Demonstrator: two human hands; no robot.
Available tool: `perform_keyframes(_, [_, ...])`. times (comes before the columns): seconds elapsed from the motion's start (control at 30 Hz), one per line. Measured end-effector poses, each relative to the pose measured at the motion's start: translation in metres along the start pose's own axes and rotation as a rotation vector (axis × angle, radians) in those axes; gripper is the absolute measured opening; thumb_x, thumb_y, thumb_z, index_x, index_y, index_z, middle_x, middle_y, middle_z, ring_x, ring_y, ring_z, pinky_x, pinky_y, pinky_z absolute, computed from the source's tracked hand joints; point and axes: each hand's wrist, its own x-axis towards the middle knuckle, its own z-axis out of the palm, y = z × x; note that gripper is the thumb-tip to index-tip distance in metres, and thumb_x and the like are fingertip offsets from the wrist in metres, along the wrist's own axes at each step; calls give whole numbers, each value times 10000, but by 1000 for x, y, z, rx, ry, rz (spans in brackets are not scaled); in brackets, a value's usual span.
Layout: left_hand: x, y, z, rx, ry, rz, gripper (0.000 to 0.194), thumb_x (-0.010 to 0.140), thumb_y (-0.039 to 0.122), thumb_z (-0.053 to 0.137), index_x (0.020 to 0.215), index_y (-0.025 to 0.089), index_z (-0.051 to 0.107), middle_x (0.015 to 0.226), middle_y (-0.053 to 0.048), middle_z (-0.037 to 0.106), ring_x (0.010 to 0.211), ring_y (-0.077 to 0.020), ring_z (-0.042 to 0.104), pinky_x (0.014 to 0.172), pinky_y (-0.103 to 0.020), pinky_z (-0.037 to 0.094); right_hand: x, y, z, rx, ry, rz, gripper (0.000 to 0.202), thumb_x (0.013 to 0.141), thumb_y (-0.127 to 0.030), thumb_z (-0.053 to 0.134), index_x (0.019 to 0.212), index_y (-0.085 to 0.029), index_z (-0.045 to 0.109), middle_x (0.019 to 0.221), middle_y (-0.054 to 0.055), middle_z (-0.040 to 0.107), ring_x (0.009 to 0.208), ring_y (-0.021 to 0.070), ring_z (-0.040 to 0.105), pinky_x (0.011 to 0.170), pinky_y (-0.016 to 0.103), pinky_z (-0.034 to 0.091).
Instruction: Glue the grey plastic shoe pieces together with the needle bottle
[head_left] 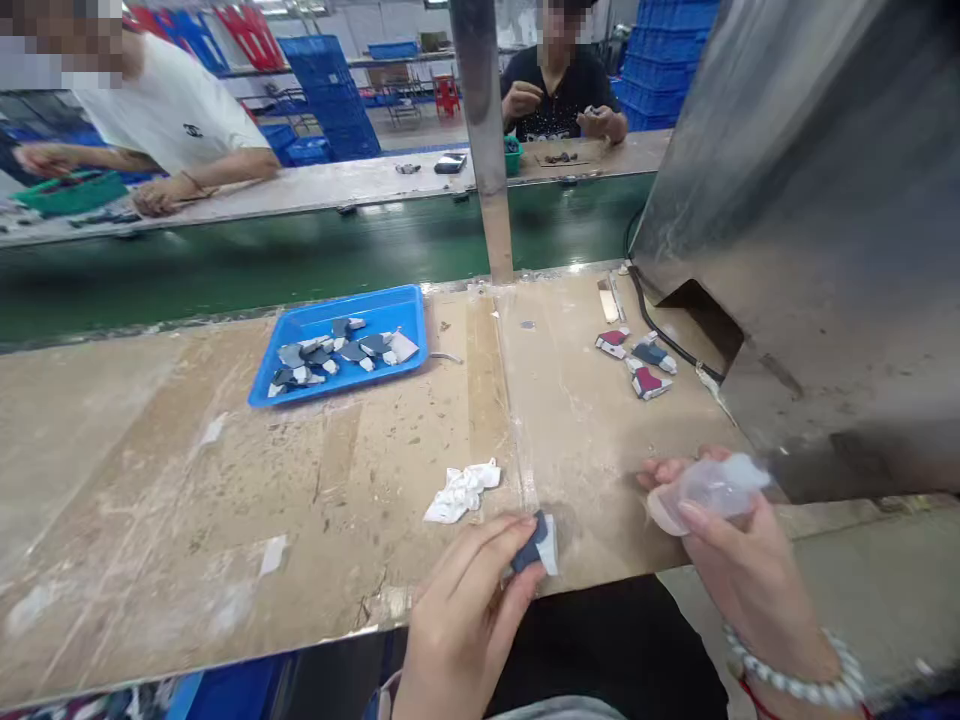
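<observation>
My left hand (469,585) pinches a small dark blue and white piece (541,546) between thumb and fingers, close to the table's front edge. To the right, my right hand (739,545) is closed round a translucent, pale plastic bottle (709,495), slightly blurred and tilted. The two hands are apart. Just beyond my left hand lies a crumpled white tissue (463,490). Similar dark pieces with white parts (360,348) lie in a shallow blue tray (260,392). Farther right, red and white pieces (649,382) rest beside a blue and white one (654,355).
A metal post (484,140) rises at the table's back edge, before a green conveyor belt (337,250). A large metal housing (840,250) bounds the right side, with a black cable (667,335) along its foot. Two people sit across the belt.
</observation>
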Motion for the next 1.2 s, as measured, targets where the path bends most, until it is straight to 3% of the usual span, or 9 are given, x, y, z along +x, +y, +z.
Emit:
perform_keyframes(0.2, [8,13,-6,-96,-50,-12,241,981,184,613,1216,236,628,1117,-31,717,1015,-128,694,866,-173,583,16,9,4,-713,108,-172,472,772,-435,815,1161,-263,611,1141,99,751,1149,345,662,1081,634,385])
perform_keyframes(0.37, [14,23,-11,-74,2,11,241,1015,164,546,1241,199,621,1102,-50,696,1039,-127,672,906,-190,542,9,7,-7,-506,73,-290,845,733,-423,862,1422,-283,393,1390,130,573,1284,325,570,1058,532,443])
perform_keyframes(0.47, [16,29,-13,-121,36,83,209,975,186,639,1183,168,648,1022,-47,716,922,-126,676,830,-205,544,-20,2,-6,-405,330,-602,427,831,-419,786,1177,-226,626,1148,71,633,1047,230,628,980,379,482])
perform_keyframes(0.53, [18,34,-13,-217,45,139,227,937,222,702,1148,154,651,951,-40,738,831,-124,673,754,-220,548,-41,1,1,-222,126,-454,311,894,-447,720,1119,-238,674,1024,50,665,883,199,652,819,316,543])
perform_keyframes(0.63, [22,41,-11,-357,12,138,305,879,283,768,1128,158,644,900,-30,764,779,-129,668,719,-242,560,-62,7,16,51,-425,112,514,879,-645,651,1185,-234,692,989,79,707,774,188,668,678,281,557])
perform_keyframes(0.73, [26,46,-9,-433,-47,117,342,829,287,816,1100,164,647,808,-1,760,697,-119,620,659,-240,552,-68,20,25,379,-639,361,554,847,-710,642,1167,-260,697,858,28,685,562,107,572,588,242,509])
perform_keyframes(0.93, [27,46,-6,-472,-76,149,372,816,271,827,1111,168,625,793,-8,770,622,-117,589,612,-261,537,-66,35,26,386,-565,362,669,714,-818,678,965,-200,723,767,27,646,624,135,546,618,247,469])
perform_keyframes(1.07, [27,46,-7,-474,-119,120,281,847,257,810,1065,168,656,746,5,736,647,-115,580,603,-235,527,-69,36,30,428,-497,261,446,768,-644,760,980,-255,714,733,-7,642,568,123,498,549,225,420])
perform_keyframes(1.2, [30,47,-6,-508,-200,93,230,905,302,750,1072,167,666,816,-2,750,724,-119,631,701,-239,540,-73,38,31,322,-455,311,485,625,-619,862,816,-229,645,680,-18,569,584,143,486,578,268,432])
